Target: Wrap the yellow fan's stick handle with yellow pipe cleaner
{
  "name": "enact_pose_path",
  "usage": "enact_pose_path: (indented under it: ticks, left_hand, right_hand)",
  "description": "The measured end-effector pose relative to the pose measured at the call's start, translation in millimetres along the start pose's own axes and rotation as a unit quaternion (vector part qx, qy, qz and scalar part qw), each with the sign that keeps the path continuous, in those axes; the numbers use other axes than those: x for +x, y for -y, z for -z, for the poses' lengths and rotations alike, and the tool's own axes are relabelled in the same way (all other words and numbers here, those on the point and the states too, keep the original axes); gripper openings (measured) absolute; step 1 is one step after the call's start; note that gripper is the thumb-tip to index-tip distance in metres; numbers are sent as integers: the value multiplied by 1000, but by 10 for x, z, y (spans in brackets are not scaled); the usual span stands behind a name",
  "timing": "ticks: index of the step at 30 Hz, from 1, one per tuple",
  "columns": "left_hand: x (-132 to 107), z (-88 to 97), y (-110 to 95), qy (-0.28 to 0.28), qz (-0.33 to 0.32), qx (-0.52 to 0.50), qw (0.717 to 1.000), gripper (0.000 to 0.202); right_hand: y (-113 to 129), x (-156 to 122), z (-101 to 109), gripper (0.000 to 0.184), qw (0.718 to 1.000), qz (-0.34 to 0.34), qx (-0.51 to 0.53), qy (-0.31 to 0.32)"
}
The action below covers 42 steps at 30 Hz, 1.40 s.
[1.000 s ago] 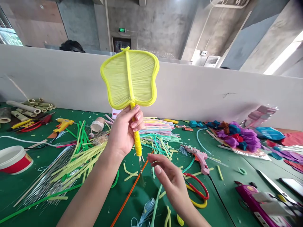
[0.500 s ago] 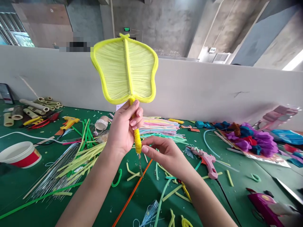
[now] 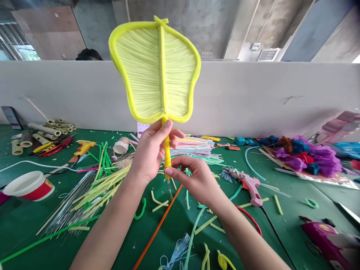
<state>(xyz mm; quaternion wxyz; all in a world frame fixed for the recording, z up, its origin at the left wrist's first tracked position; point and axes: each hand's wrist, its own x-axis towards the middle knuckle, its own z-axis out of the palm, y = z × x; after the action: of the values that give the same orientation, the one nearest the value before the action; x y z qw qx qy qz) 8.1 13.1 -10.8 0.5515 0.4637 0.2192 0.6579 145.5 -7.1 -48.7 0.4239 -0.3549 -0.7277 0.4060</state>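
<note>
I hold up a yellow hand fan (image 3: pixel 156 71) with a pale straw face, a fuzzy yellow rim and a centre rib. My left hand (image 3: pixel 150 152) is closed round its yellow wrapped handle (image 3: pixel 167 153), just under the fan's face. My right hand (image 3: pixel 194 178) pinches the lower end of the same handle with thumb and fingers. The fan stands upright above a green table (image 3: pixel 25 232).
Green, yellow and pastel straws (image 3: pixel 98 183) lie scattered under my hands. A pink glue gun (image 3: pixel 249 185) lies right, a yellow glue gun (image 3: pixel 83 146) left, beside bamboo tubes (image 3: pixel 46 129) and a red-and-white cup (image 3: pixel 29 185). Purple and blue craft pieces (image 3: pixel 300 155) sit far right. A grey partition (image 3: pixel 253 97) backs the table.
My right hand rose from the table and took hold of the handle's lower end. The fan moved up and a little right, closer to the camera.
</note>
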Motion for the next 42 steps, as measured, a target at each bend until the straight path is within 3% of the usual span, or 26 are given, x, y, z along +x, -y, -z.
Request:
enact_pose_path:
  ticks: [6, 10, 15, 28, 34, 39, 42]
  left_hand:
    - [117, 198, 60, 26, 40, 156, 987, 30]
    - [168, 256, 152, 20, 40, 157, 987, 27]
    - [153, 194, 227, 32, 56, 138, 988, 29]
    - [76, 94, 218, 49, 50, 135, 988, 38]
    - [64, 88, 179, 49, 35, 137, 989, 39]
    - [89, 157, 168, 29, 28, 158, 987, 37]
    - [154, 251, 190, -16, -9, 165, 986, 32]
  right_hand:
    - [-253, 69, 83, 12, 996, -2, -65, -62]
    - [-392, 126, 74, 14, 996, -6, -60, -60]
    - [-440, 152, 54, 21, 999, 9, -22, -38]
    - [-373, 101, 54, 12, 994, 26, -51, -95]
    - [-394, 80, 27, 13, 994, 32, -42, -91]
    - [-300, 137, 151, 33, 999, 34, -20, -32]
    - [-60, 43, 270, 42, 998, 9, 27, -50]
